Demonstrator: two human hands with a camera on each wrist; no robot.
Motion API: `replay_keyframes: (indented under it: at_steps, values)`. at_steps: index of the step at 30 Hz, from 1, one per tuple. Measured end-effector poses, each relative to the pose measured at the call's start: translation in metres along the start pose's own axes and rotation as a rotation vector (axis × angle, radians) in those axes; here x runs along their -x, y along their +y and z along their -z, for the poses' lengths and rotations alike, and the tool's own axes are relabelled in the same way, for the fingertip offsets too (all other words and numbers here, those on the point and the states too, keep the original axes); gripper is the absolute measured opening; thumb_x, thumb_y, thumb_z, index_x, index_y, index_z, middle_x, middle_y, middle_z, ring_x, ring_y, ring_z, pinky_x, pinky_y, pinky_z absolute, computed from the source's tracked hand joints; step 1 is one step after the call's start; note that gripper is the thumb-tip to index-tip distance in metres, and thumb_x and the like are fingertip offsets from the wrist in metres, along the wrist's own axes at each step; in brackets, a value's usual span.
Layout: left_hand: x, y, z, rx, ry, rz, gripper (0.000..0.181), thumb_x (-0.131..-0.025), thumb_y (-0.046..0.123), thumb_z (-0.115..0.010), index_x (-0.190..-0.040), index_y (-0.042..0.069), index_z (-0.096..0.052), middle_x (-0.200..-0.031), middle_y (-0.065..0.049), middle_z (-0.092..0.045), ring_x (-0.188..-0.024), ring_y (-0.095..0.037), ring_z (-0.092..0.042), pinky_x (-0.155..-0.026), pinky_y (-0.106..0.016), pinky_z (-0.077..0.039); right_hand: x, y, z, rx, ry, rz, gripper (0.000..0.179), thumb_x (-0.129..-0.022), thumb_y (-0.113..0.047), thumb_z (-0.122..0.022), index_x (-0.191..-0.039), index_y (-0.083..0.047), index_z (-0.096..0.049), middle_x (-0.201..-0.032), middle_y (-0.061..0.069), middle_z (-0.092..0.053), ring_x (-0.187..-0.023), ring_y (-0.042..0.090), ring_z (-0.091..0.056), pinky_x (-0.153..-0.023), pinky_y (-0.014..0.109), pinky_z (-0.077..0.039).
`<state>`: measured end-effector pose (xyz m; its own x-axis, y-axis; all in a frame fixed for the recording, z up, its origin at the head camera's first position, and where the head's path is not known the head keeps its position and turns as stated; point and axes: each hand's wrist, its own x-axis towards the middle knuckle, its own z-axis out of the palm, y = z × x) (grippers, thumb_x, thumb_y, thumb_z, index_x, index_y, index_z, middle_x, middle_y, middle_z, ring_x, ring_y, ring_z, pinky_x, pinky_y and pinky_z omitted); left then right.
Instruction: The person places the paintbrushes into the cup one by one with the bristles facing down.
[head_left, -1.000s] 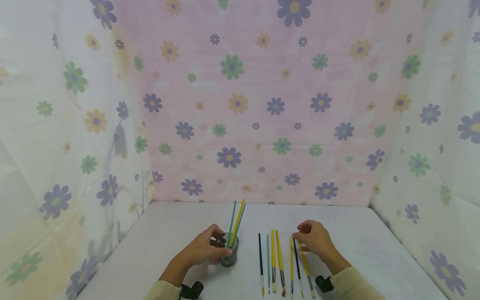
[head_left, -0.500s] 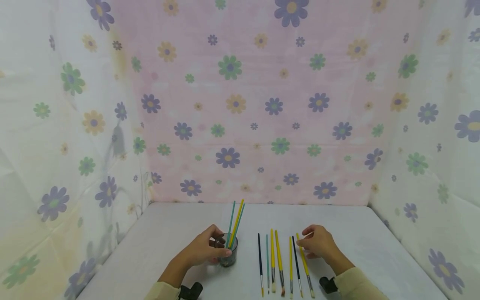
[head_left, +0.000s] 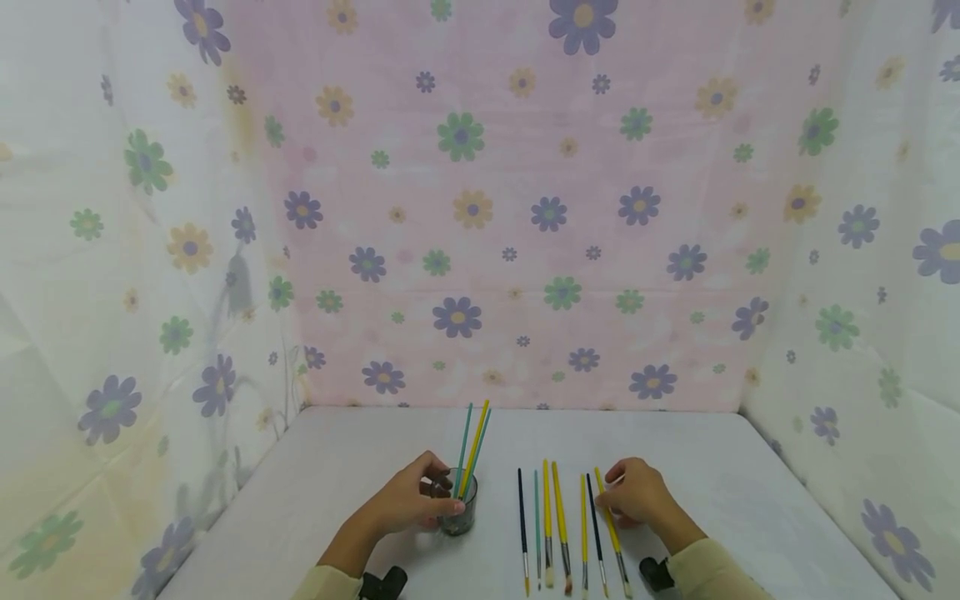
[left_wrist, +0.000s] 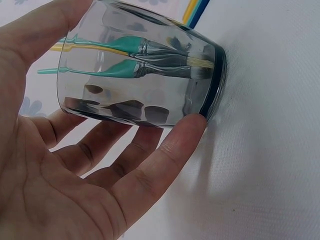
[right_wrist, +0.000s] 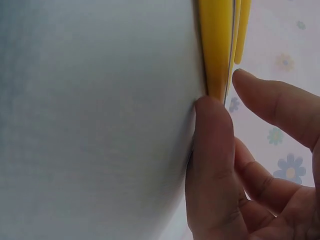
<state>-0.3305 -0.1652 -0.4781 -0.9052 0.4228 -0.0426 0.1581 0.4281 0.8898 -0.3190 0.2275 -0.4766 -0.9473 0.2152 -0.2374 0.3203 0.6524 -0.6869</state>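
Note:
My left hand [head_left: 405, 497] holds a clear glass [head_left: 460, 523], its fingers and thumb curved round the side. Two teal paintbrushes [left_wrist: 120, 69] and a yellow one [head_left: 477, 437] stand in it, bristles down. My right hand [head_left: 637, 493] is at the rightmost yellow paintbrush [head_left: 617, 552] of a row on the table. In the right wrist view one finger [right_wrist: 215, 130] overlaps the end of that brush's handle [right_wrist: 216, 45], low against the tabletop. The thumb [right_wrist: 270, 97] is a little apart from that finger, at the brush's other side.
Several paintbrushes lie side by side, bristles toward me: a black one [head_left: 522, 525], a teal one [head_left: 537, 517], yellow ones [head_left: 558, 508] and another black one [head_left: 596, 529]. The white table [head_left: 375, 433] meets flowered cloth walls [head_left: 517, 275] at its back and sides.
My right hand has moved slightly right and nearer to me, from above the second black brush to the rightmost yellow one. The left hand stays at the glass.

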Motion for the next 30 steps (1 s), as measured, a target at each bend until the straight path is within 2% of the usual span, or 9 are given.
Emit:
replay_keyframes:
  at_steps: [8, 15, 22, 30]
  values:
    - [0.0016, -0.0028, 0.0002, 0.021, -0.001, -0.003, 0.071, -0.080, 0.039, -0.090, -0.129, 0.005, -0.051, -0.123, -0.010, -0.065, -0.109, -0.025, -0.066, -0.071, -0.040, -0.063, 0.0043, 0.0003, -0.0030, 0.020, -0.006, 0.048, 0.039, -0.073, -0.006, -0.091, -0.100, 0.001, -0.064, -0.094, 0.013, -0.066, -0.072, 0.020, -0.064, -0.055, 0.028, -0.057]
    - [0.0035, 0.0003, 0.0008, 0.017, -0.001, -0.012, 0.072, -0.080, 0.039, -0.090, -0.129, 0.003, -0.051, -0.121, -0.011, -0.065, -0.108, -0.025, -0.066, -0.072, -0.040, -0.064, 0.0048, 0.0017, -0.0033, 0.015, -0.010, 0.076, 0.035, -0.071, -0.004, -0.089, -0.096, -0.001, -0.064, -0.086, 0.010, -0.066, -0.064, 0.018, -0.064, -0.052, 0.027, -0.055]
    - [0.0042, 0.0049, -0.0005, 0.018, 0.002, -0.013, 0.069, -0.081, 0.037, -0.089, -0.128, 0.003, -0.051, -0.122, -0.012, -0.065, -0.107, -0.024, -0.066, -0.071, -0.039, -0.064, 0.0036, 0.0006, -0.0002, 0.020, -0.029, 0.068, 0.032, -0.072, -0.002, -0.087, -0.095, -0.001, -0.066, -0.081, 0.008, -0.066, -0.062, 0.018, -0.065, -0.052, 0.027, -0.056]
    - [0.0039, 0.0025, -0.0005, 0.018, 0.003, -0.001, 0.070, -0.081, 0.037, -0.090, -0.128, 0.003, -0.051, -0.122, -0.011, -0.065, -0.108, -0.024, -0.066, -0.071, -0.039, -0.064, 0.0013, 0.0000, -0.0004, 0.014, -0.039, 0.030, 0.032, -0.073, -0.002, -0.086, -0.098, 0.000, -0.066, -0.083, 0.009, -0.065, -0.067, 0.018, -0.066, -0.054, 0.027, -0.058]
